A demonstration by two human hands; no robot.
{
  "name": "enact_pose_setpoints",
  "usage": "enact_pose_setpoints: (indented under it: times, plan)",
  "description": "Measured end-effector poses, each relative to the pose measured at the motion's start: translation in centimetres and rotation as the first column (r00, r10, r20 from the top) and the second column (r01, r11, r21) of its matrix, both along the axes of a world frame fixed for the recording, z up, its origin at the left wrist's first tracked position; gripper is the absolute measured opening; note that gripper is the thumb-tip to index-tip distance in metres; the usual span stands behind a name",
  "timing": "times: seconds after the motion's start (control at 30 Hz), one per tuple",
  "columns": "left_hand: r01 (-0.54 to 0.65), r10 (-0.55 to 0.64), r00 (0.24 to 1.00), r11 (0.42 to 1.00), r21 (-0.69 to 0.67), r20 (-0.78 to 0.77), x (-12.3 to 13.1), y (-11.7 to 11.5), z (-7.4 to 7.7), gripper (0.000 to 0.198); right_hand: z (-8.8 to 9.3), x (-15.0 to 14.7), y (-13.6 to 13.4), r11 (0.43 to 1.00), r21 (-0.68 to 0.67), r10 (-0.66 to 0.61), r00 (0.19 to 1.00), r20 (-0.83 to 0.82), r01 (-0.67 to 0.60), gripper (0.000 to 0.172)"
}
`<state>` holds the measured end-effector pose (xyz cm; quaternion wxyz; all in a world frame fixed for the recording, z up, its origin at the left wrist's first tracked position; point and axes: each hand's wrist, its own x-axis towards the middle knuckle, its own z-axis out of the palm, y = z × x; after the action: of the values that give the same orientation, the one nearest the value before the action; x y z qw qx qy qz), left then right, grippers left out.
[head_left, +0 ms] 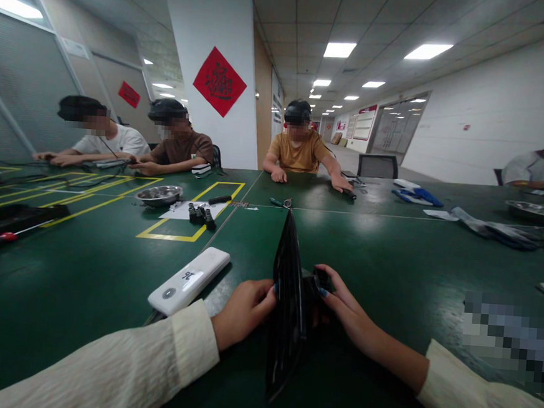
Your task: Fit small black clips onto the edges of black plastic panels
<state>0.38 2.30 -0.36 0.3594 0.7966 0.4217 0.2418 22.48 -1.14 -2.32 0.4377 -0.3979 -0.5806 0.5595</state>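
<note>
A thin black panel (pixel 287 304) stands on edge on the green table (pixel 380 261), seen almost edge-on right before me. My left hand (pixel 243 311) presses against its left face, fingers curled onto it. My right hand (pixel 337 302) grips the right side, where a small black part (pixel 314 281) sits by its fingertips. Both sleeves are cream knit.
A white power bank (pixel 189 280) lies just left of my left hand. Further off stand a metal bowl (pixel 159 195), small black parts on a paper (pixel 200 214) inside yellow tape, and tools at left (pixel 5 222). Several people sit around the table's far side.
</note>
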Motion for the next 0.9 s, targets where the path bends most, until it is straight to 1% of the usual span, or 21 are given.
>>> enact_pose_setpoints:
  times: [0.17, 0.27, 0.43, 0.57, 0.67, 0.8, 0.9]
  plan:
    - [-0.002, 0.005, 0.999, 0.998, 0.067, -0.038, 0.05, -0.22, 0.58, 0.033, 0.19, -0.03, -0.01, 1.000, -0.025, 0.003, 1.000, 0.015, -0.003, 0.057]
    - [0.014, -0.008, 0.998, 0.995, 0.102, -0.055, -0.05, -0.28, 0.75, 0.032, 0.30, -0.02, -0.03, 1.000, -0.017, -0.003, 1.000, 0.018, 0.003, 0.059]
    - [0.056, -0.042, 0.994, 0.989, 0.134, -0.104, -0.26, -0.18, 0.54, 0.036, 0.28, -0.02, -0.03, 1.000, -0.024, 0.014, 1.000, 0.005, -0.014, 0.060]
    - [0.058, -0.043, 0.994, 0.988, 0.141, -0.103, -0.31, -0.06, 0.28, 0.038, -0.01, -0.05, 0.11, 1.000, -0.022, 0.004, 1.000, -0.001, -0.004, 0.059]
    - [0.051, -0.043, 0.996, 0.992, 0.111, -0.073, -0.33, 0.08, 0.10, 0.040, -0.14, -0.06, 0.21, 1.000, -0.027, -0.005, 1.000, -0.005, 0.005, 0.059]
    - [0.018, -0.018, 0.999, 1.000, 0.022, -0.034, -0.33, 0.19, -0.10, 0.047, -0.19, -0.04, 0.22, 1.000, -0.029, 0.004, 1.000, -0.015, -0.004, 0.059]
    - [0.009, -0.009, 1.000, 1.000, -0.020, -0.019, -0.27, 0.11, -0.06, 0.050, -0.21, 0.00, 0.17, 0.999, -0.035, 0.018, 1.000, -0.023, -0.018, 0.058]
